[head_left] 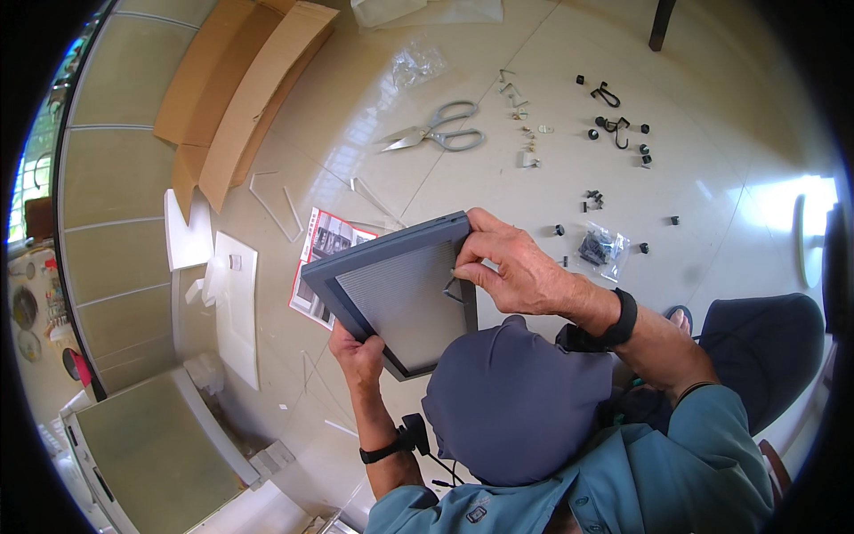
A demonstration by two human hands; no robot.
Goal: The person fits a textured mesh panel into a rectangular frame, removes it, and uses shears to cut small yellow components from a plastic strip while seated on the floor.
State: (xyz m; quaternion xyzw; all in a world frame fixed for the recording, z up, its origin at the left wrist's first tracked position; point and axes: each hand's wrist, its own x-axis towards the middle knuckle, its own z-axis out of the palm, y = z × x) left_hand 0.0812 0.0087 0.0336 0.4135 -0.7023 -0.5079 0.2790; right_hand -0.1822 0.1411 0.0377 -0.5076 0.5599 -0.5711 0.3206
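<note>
A dark grey framed panel (400, 289) with a pale, finely ribbed inside is held up at a tilt in front of me. My left hand (358, 354) is closed round its lower left edge, thumb over the frame. At the panel's right side, my right hand (503, 262) is closed in a pinch. A small dark bent piece (453, 290) shows at its fingertips, over the ribbed face; its exact kind is unclear. Below the panel, partly hidden by it, lies a printed leaflet (322, 238) with a red border.
Scissors (436, 133) lie open on the tiled floor (534, 187). Several black hooks (614, 125), small metal brackets (511, 93) and a clear bag of dark parts (600, 247) are spread to the right. An opened cardboard box (245, 98) and white foam pieces (236, 303) are at left.
</note>
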